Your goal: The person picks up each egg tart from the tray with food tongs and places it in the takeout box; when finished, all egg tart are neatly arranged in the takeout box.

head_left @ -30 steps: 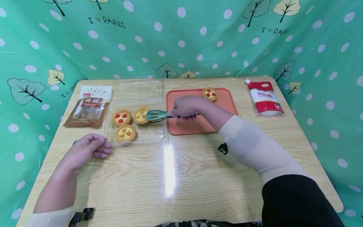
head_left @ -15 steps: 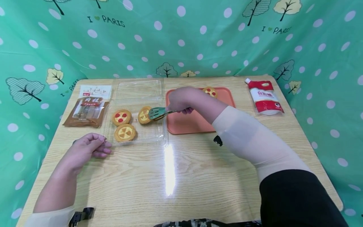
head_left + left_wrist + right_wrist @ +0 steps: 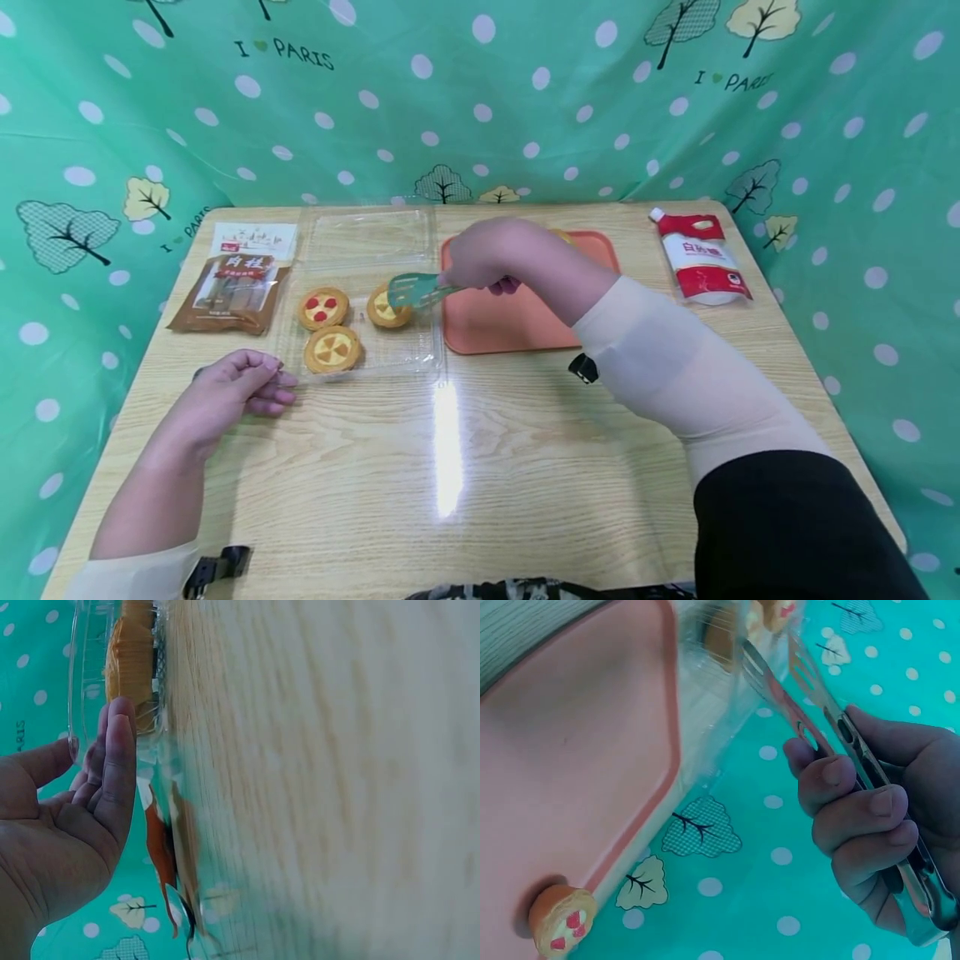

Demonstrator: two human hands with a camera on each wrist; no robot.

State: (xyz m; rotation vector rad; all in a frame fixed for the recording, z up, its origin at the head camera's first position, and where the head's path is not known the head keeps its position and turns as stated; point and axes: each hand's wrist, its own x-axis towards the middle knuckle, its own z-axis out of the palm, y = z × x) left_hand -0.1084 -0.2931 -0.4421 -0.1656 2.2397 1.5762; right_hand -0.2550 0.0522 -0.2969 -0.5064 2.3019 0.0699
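Note:
My right hand (image 3: 483, 252) grips metal tongs (image 3: 859, 754), fingers wrapped round both arms, the slotted tips spread apart. In the head view the tips overlap the right side of an egg tart (image 3: 382, 313) in the clear plastic container (image 3: 393, 358). Two more tarts lie to its left: one with red pieces (image 3: 323, 308), and a yellow one with a wedge pattern (image 3: 332, 349). My left hand (image 3: 243, 383) pinches the container's front left corner; the left wrist view has the thumb (image 3: 56, 759) against its rim. A fourth tart (image 3: 561, 921), red-topped, sits on the pink tray (image 3: 577, 750).
The container's lid (image 3: 367, 237) lies folded back behind it. A brown-and-white packet (image 3: 238, 287) lies at the left, and a red-and-white spouted pouch (image 3: 702, 258) at the far right. A green polka-dot curtain (image 3: 480, 100) borders the wooden table (image 3: 525, 467).
The tart under the tongs has shifted slightly right, apart from the other two. My right hand has risen a little and turned the tongs; my left hand keeps its place.

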